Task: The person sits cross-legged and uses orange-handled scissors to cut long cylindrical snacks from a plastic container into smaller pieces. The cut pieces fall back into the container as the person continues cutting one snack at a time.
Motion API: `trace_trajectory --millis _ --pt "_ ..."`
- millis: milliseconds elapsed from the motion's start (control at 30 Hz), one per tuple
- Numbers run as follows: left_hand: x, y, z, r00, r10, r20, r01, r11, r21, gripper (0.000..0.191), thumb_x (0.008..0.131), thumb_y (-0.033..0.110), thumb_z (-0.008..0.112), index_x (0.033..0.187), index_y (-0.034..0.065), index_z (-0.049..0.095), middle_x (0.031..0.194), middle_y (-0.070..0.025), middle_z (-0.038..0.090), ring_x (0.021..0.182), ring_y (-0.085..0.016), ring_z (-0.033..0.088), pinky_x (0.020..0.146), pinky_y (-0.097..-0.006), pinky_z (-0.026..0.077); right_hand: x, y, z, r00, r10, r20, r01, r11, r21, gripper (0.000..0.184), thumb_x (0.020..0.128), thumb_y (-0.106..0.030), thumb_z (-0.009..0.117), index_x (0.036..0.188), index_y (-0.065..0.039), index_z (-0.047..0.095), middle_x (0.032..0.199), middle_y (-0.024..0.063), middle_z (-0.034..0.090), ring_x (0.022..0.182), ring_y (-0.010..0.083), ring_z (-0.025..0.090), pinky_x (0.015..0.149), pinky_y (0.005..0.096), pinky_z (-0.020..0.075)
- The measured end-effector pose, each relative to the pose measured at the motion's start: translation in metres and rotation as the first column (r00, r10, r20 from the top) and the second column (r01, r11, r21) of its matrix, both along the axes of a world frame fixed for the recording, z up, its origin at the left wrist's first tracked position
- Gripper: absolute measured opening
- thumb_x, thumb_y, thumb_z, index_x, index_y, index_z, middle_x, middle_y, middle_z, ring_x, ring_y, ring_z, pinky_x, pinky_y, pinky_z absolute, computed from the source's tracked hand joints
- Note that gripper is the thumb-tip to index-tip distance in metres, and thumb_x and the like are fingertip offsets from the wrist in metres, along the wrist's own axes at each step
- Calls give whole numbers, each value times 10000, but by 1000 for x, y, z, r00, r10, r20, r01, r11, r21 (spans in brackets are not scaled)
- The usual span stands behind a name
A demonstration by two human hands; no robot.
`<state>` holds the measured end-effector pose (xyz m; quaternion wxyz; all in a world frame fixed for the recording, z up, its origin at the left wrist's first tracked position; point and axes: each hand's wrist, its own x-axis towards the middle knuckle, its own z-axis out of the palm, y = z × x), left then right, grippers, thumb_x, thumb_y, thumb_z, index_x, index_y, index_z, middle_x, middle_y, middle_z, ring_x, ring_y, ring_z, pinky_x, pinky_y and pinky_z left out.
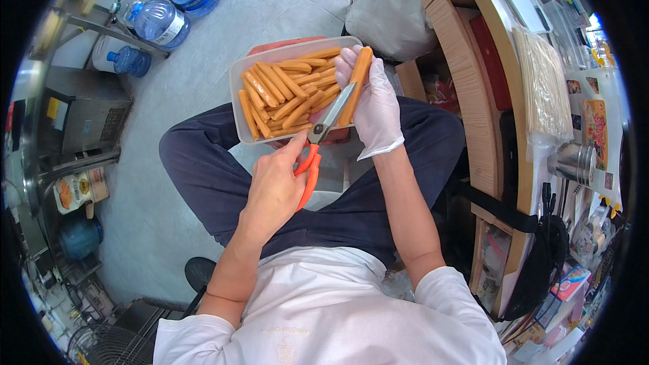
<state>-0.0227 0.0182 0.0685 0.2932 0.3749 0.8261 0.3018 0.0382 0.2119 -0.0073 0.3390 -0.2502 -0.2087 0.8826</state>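
My left hand point(274, 182), bare, holds scissors point(315, 137) by their orange handles, its index finger stretched along near the pivot. The metal blades point up and to the right and lie against a long orange-brown sausage point(361, 68). My right hand point(377, 104), in a thin clear glove, is closed around that sausage, palm up. Whether the blades are cutting into it cannot be told. Below and left of it, a translucent plastic container point(235, 106) holds many similar sausages point(274, 83), piled loosely. The container sits between my knees, on a reddish support point(284, 43) that is mostly hidden.
Blue water bottles point(162, 23) stand on the tiled floor at upper left, beside metal shelving point(45, 175). A white plastic bag point(390, 15) lies beyond my right hand. Along the right runs a wooden cabinet point(466, 91) with packed skewers point(542, 83) and a metal canister point(573, 162) on top.
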Motion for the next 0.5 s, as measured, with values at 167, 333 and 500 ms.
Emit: trace_trajectory --millis 167,333,500 --pt "0 6 -2 995 77 67 -79 997 27 563 917 35 691 1470 30 583 966 -222 745 809 -329 751 775 -369 553 4 -8 2 989 98 113 -104 993 49 435 1150 -309 477 1430 12 566 1330 143 687 1215 245 682 1073 380 545" --pt "0 0 -6 999 17 -37 -17 1000 23 592 917 54 697 1492 34 560 1067 -218 748 920 -374 744 827 -393 558 3 -9 2 995 40 87 -44 998 42 416 1137 -252 518 1425 44 566 1312 161 694 1183 252 695 1052 373 564" --pt "3 -5 -6 988 -44 -149 34 997 -65 567 913 77 715 1460 28 579 1102 -248 730 991 -441 711 845 -467 559 1 -5 2 992 -33 121 28 999 44 402 1131 -220 531 1418 59 565 1316 165 687 1184 249 696 1050 368 578"
